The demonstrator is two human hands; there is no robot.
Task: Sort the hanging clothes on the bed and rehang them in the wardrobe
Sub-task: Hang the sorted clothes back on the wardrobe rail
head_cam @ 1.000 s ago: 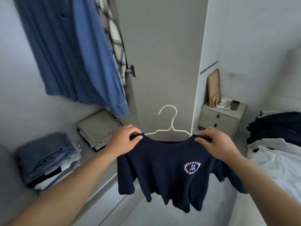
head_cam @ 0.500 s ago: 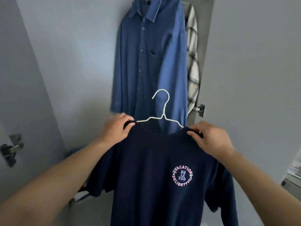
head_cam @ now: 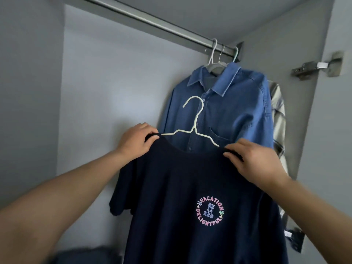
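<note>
Between the two hands, stretched at the shoulders, hangs the navy T-shirt [head_cam: 190,187], and compared with half a second ago the view has tipped way up: the wardrobe rail [head_cam: 152,21] now runs across the top, which you couldn't see before, and the denim shirt [head_cam: 228,103] has slid from straight behind the hands to up and right of them. A second ago the bedside drawers and folded piles were in shot; those are gone now. The grip hasn't changed at all. The left hand [head_cam: 136,141] is pinching the tee's left shoulder seam over the end of the white hanger [head_cam: 194,121], thumb and fingers closed on the fabric, and the right hand [head_cam: 255,161] does the same on the right shoulder. The hanger's hook pokes up between and above the hands, well below the rail and not on it. The tee itself is dark navy, short sleeved, drooping below the hands, with a round pink and blue print reading VACATION RELAXED DELIGHTFUL, sitting below the right hand. Beyond the right hand, behind the denim shirt, there's a plaid shirt [head_cam: 278,119] hanging too, and a door hinge [head_cam: 312,68] further right.
</note>
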